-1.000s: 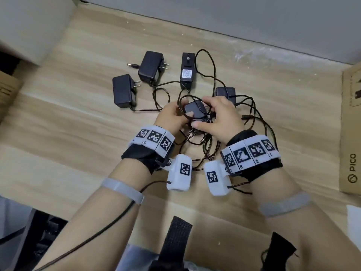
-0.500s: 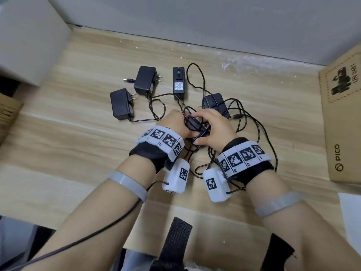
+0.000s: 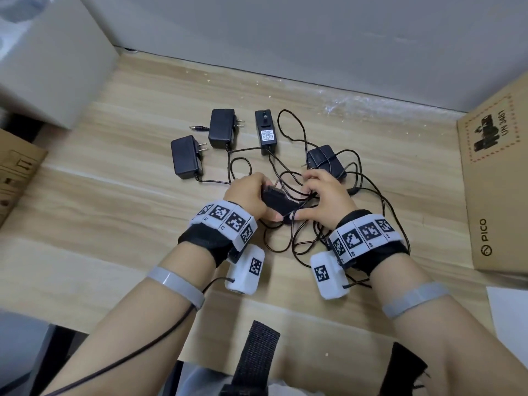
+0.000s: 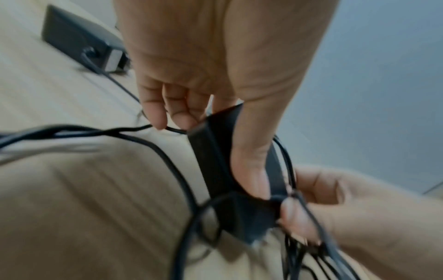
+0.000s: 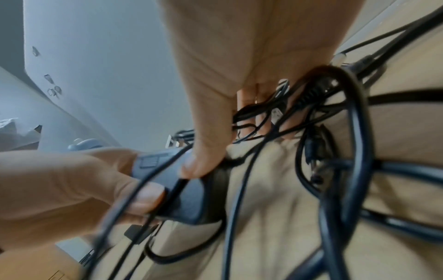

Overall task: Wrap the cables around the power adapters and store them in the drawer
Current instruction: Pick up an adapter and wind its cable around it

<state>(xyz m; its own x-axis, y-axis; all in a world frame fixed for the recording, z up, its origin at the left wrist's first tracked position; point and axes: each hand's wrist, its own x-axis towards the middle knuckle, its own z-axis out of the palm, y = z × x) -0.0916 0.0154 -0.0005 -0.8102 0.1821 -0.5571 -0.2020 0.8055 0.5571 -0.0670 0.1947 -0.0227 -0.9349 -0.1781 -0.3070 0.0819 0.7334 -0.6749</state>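
A black power adapter point(image 3: 278, 202) is gripped in the left hand point(image 3: 247, 195), raised just above the wooden floor point(image 3: 114, 224), probably so its cable point(image 4: 167, 157) can be passed around it. The cable is pinched against the adapter's end by the right hand point(image 3: 325, 198). Four other adapters point(image 3: 187, 157) are left lying beyond, cables tangled. No drawer is seen.

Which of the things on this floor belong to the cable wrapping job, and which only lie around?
Belong to the job:
- held adapter, gripped by the left hand and the right hand
- four more adapters on the floor, e.g. labelled adapter
- tangled cables

Only lying around:
- PICO carton, at the right
- brown box, at the left
- grey box

No drawer is in view.
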